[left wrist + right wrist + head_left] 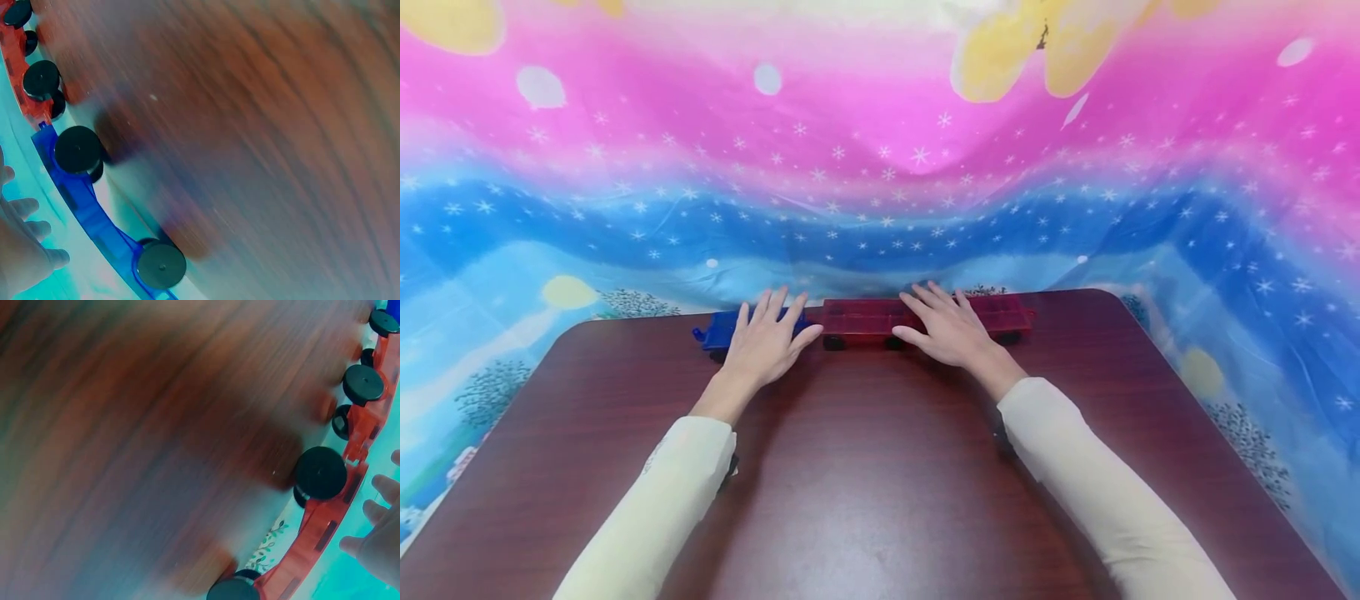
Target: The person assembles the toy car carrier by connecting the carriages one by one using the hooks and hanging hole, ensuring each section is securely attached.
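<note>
one blue cart [721, 329], two red carts [857, 318]

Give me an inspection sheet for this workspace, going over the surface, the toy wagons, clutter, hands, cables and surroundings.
Surface: dark wooden table, bare in front.
Job's things: blue wagon and red wagons in one row at the far edge, on black wheels.
Clutter: nothing seen.
Hands: left hand rests flat on the blue wagon; right hand rests flat on the red wagons; fingers straight.
Cables: nothing seen.
Surroundings: starry pink and blue cloth behind and beside the table.
</note>
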`<move>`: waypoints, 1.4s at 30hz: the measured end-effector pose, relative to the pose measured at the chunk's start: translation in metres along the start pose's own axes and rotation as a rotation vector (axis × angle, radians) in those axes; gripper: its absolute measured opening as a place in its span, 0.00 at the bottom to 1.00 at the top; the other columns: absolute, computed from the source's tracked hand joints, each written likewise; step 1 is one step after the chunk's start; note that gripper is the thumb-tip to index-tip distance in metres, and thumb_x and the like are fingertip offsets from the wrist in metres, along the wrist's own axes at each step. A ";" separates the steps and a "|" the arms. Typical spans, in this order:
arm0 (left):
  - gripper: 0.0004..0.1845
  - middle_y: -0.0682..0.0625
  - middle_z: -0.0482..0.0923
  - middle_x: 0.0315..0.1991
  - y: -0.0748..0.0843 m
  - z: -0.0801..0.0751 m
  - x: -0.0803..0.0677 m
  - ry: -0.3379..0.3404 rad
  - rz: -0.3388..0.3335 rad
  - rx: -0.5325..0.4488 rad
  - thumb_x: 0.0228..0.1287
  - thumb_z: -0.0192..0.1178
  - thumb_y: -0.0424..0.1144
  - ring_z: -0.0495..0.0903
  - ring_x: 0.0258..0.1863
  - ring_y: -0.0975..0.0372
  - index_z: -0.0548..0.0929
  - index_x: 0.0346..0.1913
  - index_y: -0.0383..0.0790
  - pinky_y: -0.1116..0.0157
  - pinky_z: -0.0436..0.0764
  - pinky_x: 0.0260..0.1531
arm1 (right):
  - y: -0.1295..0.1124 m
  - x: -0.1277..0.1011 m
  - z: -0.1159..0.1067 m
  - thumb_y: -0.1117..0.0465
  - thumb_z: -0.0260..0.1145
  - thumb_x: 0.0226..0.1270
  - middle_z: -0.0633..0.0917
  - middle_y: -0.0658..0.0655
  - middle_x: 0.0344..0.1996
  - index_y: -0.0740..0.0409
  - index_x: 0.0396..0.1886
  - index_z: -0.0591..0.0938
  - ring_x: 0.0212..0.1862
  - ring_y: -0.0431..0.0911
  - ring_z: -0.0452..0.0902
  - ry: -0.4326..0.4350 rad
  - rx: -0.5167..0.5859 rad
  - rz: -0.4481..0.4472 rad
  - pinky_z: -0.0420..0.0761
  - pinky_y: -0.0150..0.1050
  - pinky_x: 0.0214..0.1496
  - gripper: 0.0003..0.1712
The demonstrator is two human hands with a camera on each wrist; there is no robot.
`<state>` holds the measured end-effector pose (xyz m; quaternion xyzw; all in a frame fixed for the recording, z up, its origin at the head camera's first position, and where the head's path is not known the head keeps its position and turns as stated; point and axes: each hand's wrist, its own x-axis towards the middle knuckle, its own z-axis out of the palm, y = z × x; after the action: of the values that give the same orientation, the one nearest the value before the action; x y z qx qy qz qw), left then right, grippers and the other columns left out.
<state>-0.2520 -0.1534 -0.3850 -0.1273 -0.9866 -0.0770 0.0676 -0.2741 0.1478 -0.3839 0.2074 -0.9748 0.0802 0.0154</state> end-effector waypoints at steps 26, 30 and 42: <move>0.40 0.40 0.44 0.75 -0.054 -0.006 -0.029 -0.031 -0.069 -0.053 0.65 0.32 0.70 0.41 0.73 0.42 0.49 0.74 0.52 0.37 0.37 0.67 | -0.030 0.012 0.011 0.26 0.40 0.63 0.53 0.50 0.74 0.37 0.74 0.53 0.76 0.50 0.40 -0.015 -0.034 -0.056 0.42 0.58 0.74 0.43; 0.41 0.39 0.45 0.75 -0.059 -0.006 -0.031 -0.037 -0.065 -0.048 0.65 0.32 0.70 0.41 0.73 0.42 0.50 0.74 0.51 0.36 0.38 0.66 | -0.033 0.014 0.011 0.26 0.41 0.63 0.52 0.50 0.75 0.37 0.74 0.52 0.77 0.49 0.38 -0.027 -0.021 -0.055 0.39 0.58 0.74 0.43; 0.42 0.38 0.45 0.74 -0.076 -0.003 -0.036 -0.080 -0.054 -0.027 0.64 0.32 0.71 0.41 0.73 0.41 0.50 0.74 0.49 0.36 0.41 0.66 | -0.042 0.022 0.015 0.25 0.40 0.62 0.51 0.50 0.75 0.35 0.74 0.50 0.77 0.49 0.38 -0.043 -0.007 -0.042 0.40 0.59 0.74 0.44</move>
<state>-0.2373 -0.2348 -0.3980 -0.1045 -0.9904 -0.0868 0.0243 -0.2773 0.0982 -0.3912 0.2294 -0.9707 0.0717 -0.0031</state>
